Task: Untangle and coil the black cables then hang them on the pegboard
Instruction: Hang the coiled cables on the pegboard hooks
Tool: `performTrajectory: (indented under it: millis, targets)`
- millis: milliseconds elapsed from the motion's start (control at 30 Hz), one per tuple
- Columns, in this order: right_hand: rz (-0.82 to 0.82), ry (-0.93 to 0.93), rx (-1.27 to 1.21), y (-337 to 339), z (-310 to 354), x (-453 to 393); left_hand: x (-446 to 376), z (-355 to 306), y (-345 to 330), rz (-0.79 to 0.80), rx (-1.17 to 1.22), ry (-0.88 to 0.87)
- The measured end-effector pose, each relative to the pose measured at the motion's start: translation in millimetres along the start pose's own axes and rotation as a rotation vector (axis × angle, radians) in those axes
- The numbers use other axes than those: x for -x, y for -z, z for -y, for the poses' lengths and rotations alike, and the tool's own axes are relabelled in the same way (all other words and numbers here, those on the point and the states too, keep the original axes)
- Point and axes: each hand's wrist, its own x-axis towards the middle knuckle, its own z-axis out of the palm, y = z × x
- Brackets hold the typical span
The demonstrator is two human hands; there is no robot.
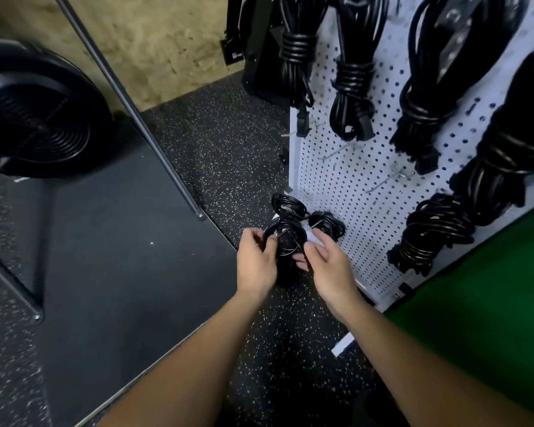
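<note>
A coiled black cable bundle (287, 238) sits between my two hands, low against the bottom left corner of the white pegboard (364, 192). My left hand (255, 263) grips the bundle's left side with thumb and fingers closed on it. My right hand (327, 263) holds its right side, fingers partly spread. Two smaller black coils show just beyond: one above the bundle (289, 204), one to its right (329, 224). Whether they hang on pegs I cannot tell. Several wrapped black cables hang higher on the board (352, 87).
Bare metal hooks (339, 151) stick out of the pegboard's middle. A black round fan (34, 118) stands at the left, and a slanted metal pole (130, 109) ends on a dark mat (121, 257). A green surface (490, 318) lies at the right. The floor is black speckled rubber.
</note>
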Motion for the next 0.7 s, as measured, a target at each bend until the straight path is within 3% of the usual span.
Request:
performTrajectory:
  millis: [200,567,700]
  targets:
    - [0.093,0.071,0.029,-9,34,-19,-27,-45,4,0.013,0.094,-0.143]
    - [-0.004,0.287,0.123,-32,92,-53,-70,-93,19,-0.091,0.226,-0.277]
    - [-0.08,0.295,0.028,-45,111,-64,-87,-114,21,-0.115,0.279,-0.323]
